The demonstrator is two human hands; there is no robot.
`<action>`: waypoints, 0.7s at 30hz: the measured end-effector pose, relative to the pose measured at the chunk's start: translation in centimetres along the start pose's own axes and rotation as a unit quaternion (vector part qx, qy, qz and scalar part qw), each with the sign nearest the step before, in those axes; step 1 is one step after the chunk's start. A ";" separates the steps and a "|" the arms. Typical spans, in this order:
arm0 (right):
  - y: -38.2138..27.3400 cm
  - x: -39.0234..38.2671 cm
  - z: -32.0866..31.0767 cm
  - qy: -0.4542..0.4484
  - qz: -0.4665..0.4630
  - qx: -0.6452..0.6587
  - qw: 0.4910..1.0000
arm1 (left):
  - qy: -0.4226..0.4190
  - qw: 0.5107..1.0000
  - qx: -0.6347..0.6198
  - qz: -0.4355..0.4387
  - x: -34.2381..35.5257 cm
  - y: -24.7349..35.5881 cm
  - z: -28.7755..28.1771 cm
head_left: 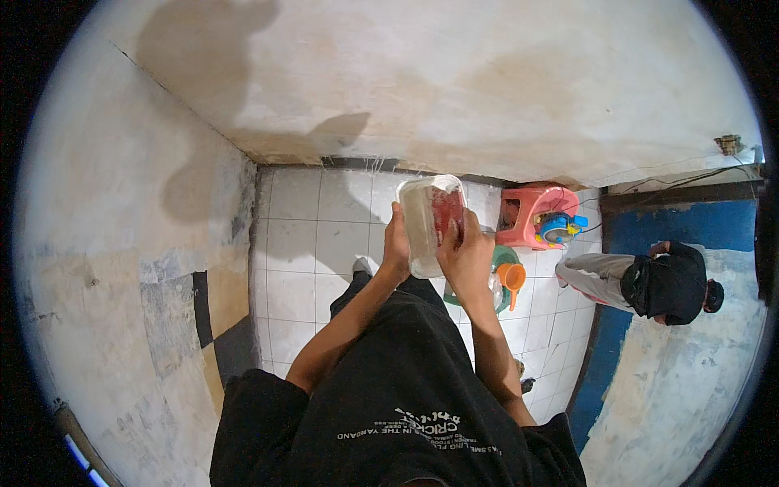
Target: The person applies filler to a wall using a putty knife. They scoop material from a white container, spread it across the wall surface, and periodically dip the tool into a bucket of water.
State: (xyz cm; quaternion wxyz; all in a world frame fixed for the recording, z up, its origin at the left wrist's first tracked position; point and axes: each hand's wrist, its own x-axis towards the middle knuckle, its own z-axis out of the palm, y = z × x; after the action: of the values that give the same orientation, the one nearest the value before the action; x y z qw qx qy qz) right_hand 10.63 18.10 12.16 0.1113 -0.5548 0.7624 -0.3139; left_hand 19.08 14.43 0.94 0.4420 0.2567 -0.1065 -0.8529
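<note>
In front of me is a whitish rectangular plastic tub (418, 243), tilted up toward me, with pale smears inside. My left hand (395, 247) supports its left side, thumb along the rim and the other fingers mostly hidden. A red flat piece (445, 209) smeared with white lies against the tub's right part; its exact kind I cannot make out. My right hand (466, 253) closes on the lower part of this red piece at the tub's right side. Part of that grip is hidden.
A pink plastic stool (519, 231) stands by the far wall with a blue and yellow object (560, 228) on it. An orange dipper (512, 277) rests at a green basin (456, 297). Another person (669, 280) stands at the right by the blue and white patched wall. Cables (690, 178) run along the far right wall.
</note>
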 end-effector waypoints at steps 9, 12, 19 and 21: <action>0.7 -0.7 0.9 0.003 -0.007 0.033 0.999 | -0.041 0.999 -0.013 -0.017 0.4 -0.7 -1.2; -0.2 0.1 0.4 0.006 0.001 0.062 0.998 | -0.037 0.999 -0.013 -0.011 0.6 -0.7 -1.2; 0.4 -0.3 1.1 -0.028 -0.004 0.050 0.998 | -0.014 0.999 0.035 -0.017 0.5 0.3 -1.4; 0.2 -0.1 0.4 -0.022 -0.004 0.048 0.999 | 0.003 0.999 0.051 -0.013 -0.2 0.7 -0.8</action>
State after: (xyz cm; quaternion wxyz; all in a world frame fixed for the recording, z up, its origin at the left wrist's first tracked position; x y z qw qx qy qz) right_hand 10.71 18.12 11.73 0.1535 -0.5586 0.7415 -0.3387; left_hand 20.08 14.21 0.63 0.4176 0.2831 -0.1449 -0.8511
